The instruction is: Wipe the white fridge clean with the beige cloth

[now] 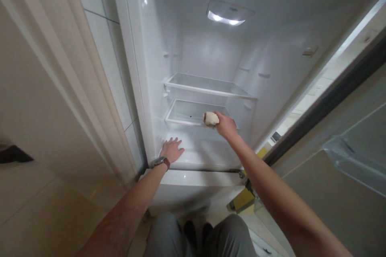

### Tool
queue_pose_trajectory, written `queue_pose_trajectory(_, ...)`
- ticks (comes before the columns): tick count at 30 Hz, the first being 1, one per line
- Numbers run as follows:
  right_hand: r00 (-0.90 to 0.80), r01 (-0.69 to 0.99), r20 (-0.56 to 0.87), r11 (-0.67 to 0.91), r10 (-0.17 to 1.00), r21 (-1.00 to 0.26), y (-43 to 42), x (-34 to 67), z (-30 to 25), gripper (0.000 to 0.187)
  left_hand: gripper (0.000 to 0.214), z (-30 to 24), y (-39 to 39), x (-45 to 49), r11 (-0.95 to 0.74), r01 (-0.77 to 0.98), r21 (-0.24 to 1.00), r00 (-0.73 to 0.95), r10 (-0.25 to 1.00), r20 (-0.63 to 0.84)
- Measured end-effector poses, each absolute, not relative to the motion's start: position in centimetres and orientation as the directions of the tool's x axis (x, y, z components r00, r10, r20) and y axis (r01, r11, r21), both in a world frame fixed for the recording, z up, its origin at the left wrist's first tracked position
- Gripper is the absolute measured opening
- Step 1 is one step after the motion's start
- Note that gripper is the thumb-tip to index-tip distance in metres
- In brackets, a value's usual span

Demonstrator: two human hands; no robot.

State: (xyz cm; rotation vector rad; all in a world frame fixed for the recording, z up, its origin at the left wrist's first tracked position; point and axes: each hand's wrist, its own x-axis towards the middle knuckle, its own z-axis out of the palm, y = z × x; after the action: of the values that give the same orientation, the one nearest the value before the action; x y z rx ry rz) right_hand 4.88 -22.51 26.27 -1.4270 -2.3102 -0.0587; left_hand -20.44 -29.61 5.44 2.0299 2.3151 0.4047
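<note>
My right hand [225, 124] is closed around a bunched, cream-coloured cloth [211, 119] with a darker edge. It is in front of the lower glass shelf [193, 111] of the refrigerator; whether the cloth touches the shelf I cannot tell. A small dark speck [190, 116] lies on that shelf, left of the cloth. With fingers spread, my left hand [171, 150] rests on the white refrigerator floor [197, 152] by the left wall. A watch with a brown strap [163, 162] is on that wrist.
Above is another glass shelf [208, 83], and a lit lamp [226, 15] is on the back wall. The open door [337, 168] with a clear bin [356, 164] stands at right. A white lower compartment [196, 178] lies below; a door frame [69, 68] is at left.
</note>
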Motion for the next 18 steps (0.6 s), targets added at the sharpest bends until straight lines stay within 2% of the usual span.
queue_pose_trajectory(4, -0.524, 0.830, 0.237, 0.553, 0.818, -0.075, -23.1, 1.9, 24.4, 0.054, 0.060, 5.3, -29.5, -20.5, 0.107, 0.972, 0.209, -0.138, 0.980, 0.142)
queue_pose_trajectory(7, -0.552, 0.826, 0.216, 0.563, 0.806, 0.010, -22.8, 0.6, 22.8, 0.065, 0.060, 5.1, -29.4, -20.6, 0.106, 0.973, 0.205, -0.137, 0.981, 0.140)
queue_pose_trajectory(10, -0.560, 0.822, 0.215, 0.570, 0.800, 0.021, -21.7, 0.0, 22.2, 0.065, 0.059, 4.9, -29.4, -20.6, 0.114, 0.971, 0.210, -0.146, 0.979, 0.143)
queue_pose_trajectory(13, -0.529, 0.829, 0.246, 0.556, 0.812, -0.055, -20.3, 0.0, 22.5, 0.057, 0.059, 4.9, -29.5, -20.6, 0.119, 0.970, 0.210, -0.151, 0.978, 0.144)
queue_pose_trajectory(18, -0.348, 0.807, 0.398, 0.487, 0.849, -0.333, -18.5, 1.2, 23.2, 0.044, 0.059, 5.3, -29.5, -20.5, 0.115, 0.972, 0.203, -0.144, 0.980, 0.137)
